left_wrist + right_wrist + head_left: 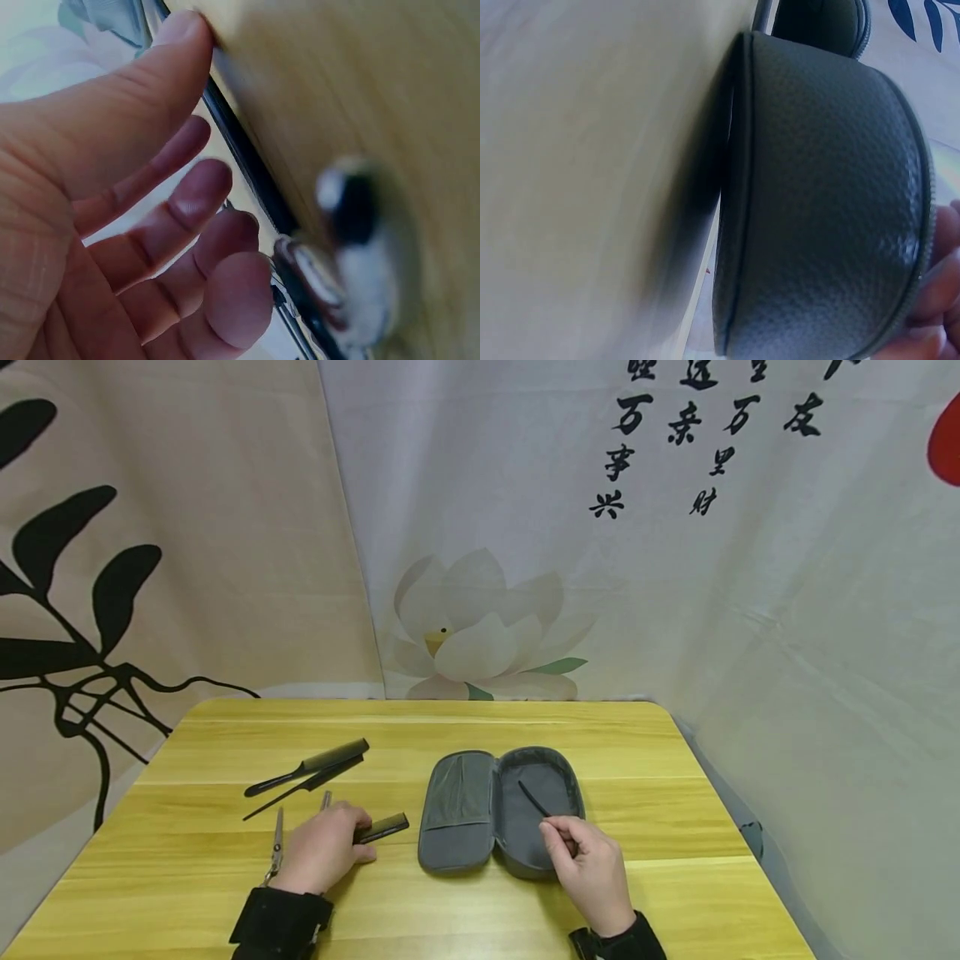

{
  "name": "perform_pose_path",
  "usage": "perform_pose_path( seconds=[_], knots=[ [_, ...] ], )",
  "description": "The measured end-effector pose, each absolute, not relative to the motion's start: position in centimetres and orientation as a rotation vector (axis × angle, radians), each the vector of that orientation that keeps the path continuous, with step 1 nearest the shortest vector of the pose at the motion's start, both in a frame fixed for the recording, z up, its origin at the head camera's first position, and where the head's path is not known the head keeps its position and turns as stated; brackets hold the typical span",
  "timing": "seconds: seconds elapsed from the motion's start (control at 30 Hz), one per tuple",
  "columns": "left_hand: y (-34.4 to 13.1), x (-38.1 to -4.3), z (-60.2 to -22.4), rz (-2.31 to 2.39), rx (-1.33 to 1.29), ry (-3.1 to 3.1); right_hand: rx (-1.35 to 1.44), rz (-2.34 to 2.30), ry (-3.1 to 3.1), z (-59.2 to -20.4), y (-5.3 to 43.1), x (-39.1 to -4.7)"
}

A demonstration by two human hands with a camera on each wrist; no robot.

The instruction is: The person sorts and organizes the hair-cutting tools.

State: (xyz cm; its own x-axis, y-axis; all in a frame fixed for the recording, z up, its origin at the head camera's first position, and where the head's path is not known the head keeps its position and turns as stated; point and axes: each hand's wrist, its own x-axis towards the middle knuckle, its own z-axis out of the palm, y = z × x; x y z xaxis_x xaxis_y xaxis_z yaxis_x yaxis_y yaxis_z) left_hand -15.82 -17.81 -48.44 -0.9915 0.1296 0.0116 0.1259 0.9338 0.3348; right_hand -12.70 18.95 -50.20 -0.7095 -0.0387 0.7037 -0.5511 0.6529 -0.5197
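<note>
My left hand is low over the table at a black comb, its thumb and fingertips right at the comb's edge with gaps between the fingers. Beside that hand, silver scissors lie with their blades pointing away, and another metal tip shows past the knuckles. A blurred shiny handle is close to the fingers in the left wrist view. My right hand pinches a thin dark stick between thumb and fingers, over the right half of an open grey zip case.
Two long-handled combs, a wider black one and a thin-tailed one, lie at the back left of the wooden table. The case's left half has a pocket panel. A printed cloth hangs behind the table.
</note>
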Motion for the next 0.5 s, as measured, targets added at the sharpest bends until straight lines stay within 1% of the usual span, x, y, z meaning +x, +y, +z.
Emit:
perform_pose_path(
  seconds=[0.2, 0.5],
  knots=[
    [-17.81, -15.84, -49.25, 0.485, 0.218, 3.121, 0.459, 0.987, -2.205, -50.17, 18.99, -12.66],
    [-17.26, -16.17, -49.43, 0.478, 0.243, 3.092, 0.457, 0.984, -2.207, -50.35, 19.03, -12.62]
  ],
)
